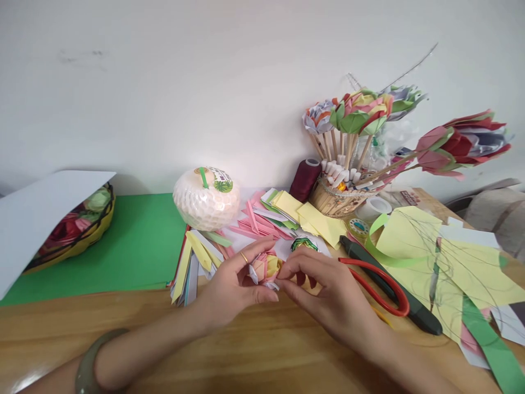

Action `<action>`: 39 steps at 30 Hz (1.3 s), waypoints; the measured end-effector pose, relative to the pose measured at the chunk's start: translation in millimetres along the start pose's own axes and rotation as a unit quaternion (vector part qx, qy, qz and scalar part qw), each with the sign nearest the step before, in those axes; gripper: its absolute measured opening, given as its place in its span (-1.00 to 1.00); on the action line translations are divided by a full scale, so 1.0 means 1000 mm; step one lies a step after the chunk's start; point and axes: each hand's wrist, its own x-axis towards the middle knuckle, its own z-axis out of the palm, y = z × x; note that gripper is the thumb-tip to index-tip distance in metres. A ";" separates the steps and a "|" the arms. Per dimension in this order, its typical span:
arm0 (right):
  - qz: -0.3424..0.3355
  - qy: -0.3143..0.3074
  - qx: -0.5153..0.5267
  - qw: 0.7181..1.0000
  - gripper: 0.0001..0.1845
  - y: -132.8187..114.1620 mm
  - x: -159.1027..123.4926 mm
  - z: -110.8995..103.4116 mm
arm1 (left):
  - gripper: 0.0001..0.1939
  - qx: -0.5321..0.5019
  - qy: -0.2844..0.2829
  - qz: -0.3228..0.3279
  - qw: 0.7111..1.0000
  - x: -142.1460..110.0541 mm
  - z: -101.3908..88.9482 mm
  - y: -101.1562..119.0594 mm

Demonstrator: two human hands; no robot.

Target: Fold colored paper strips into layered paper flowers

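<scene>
A small folded-paper flower (266, 266) in pink, yellow and white sits in my left hand (235, 279), whose fingers and thumb curl around it. My right hand (320, 287) pinches at the flower's right edge with thumb and index finger. Just behind my hands are a green paper piece (304, 244), strips of pink folded paper (254, 221) and stacked yellow slips (320, 221). To the left of my left hand lie more folded strips (191, 265). Red-handled scissors (394, 306) lie right of my right hand, partly over a dark green tool (418, 317).
A basket (340, 202) holds finished paper flowers (363, 112) on sticks, next to a maroon thread spool (305, 179). A white textured fruit (207, 202) stands at the back. Loose wires cross yellow paper (410, 230) at right. A yellow-rimmed basket (96, 230) is left, under a white sheet (53, 210).
</scene>
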 end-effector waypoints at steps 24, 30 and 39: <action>-0.002 0.003 -0.104 0.995 -0.89 0.001 -0.002 0.007 | -0.37 0.080 0.011 -0.014 0.997 0.003 -0.001 -0.006; -0.066 0.052 -0.153 0.985 -0.85 0.004 -0.005 0.013 | -0.34 0.085 0.023 -0.039 0.995 0.002 0.001 -0.002; 0.059 -0.051 0.003 0.997 -0.85 0.002 0.001 0.003 | -0.28 0.103 0.030 -0.052 0.993 0.002 -0.003 -0.003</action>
